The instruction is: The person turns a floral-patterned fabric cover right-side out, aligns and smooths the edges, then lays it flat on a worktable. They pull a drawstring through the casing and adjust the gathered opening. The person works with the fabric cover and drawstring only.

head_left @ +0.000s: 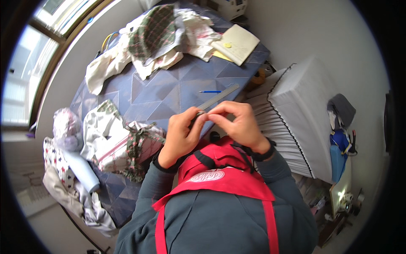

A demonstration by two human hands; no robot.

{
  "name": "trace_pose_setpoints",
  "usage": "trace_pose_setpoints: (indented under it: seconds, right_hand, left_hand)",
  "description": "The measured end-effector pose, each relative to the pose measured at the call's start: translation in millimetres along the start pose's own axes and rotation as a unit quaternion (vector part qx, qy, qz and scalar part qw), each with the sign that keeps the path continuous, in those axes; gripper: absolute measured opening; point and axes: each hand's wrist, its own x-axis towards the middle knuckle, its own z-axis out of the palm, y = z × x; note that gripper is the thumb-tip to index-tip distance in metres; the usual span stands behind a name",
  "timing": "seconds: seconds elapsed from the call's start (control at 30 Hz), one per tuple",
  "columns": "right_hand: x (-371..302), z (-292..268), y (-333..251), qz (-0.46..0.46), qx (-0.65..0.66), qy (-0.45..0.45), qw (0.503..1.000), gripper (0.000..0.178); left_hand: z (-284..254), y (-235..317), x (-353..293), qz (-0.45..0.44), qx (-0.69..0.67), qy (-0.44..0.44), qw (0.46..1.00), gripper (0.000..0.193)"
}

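My left hand and my right hand meet in front of my red apron, over the near edge of the table. A small, dark, shiny piece sits between the left thumb and index finger; its kind is too small to tell. The right thumb and index finger are pinched together right beside it, and whatever they hold is hidden. Just beyond the fingertips a grey ruler lies slanted on the table, with a blue pen to its upper left.
The blue patterned table carries a heap of cloth at the far side and an open notebook at the far right. More fabric and a light blue roll lie at the left. A white-covered piece of furniture stands to the right.
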Motion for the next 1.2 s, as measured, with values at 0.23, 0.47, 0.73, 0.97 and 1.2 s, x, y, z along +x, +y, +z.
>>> trace_pose_setpoints:
  seconds: [0.23,0.47,0.73,0.97,1.2]
  right_hand:
    - [0.8,3.1,43.9,0.119,0.294,-0.203,0.926,0.020]
    - [-33.7,-9.1,54.2,0.125,0.404,-0.259,0.868,0.027]
    - [-28.8,10.4,49.4,-0.272,-0.386,0.174,0.864,0.008]
    - [-25.7,-19.8,42.2,0.232,0.315,-0.091,0.916,0.019]
    - [-25.6,-12.6,34.3,0.089,0.013,-0.043,0.995,0.010]
  left_hand:
    - [0.0,0.0,-2.8,0.035,-0.001,-0.025,0.999,0.010]
    - [-8.4,-14.0,-2.9,-0.029,-0.066,-0.002,0.997,0.018]
    - [27.1,-33.8,0.7,-0.087,-0.060,0.167,0.980,0.017]
    - [-0.9,-28.9,-0.4,0.022,-0.090,0.158,0.983,0.013]
    - [-1.4,-28.8,-7.5,-0.017,-0.101,0.220,0.970,0.016]
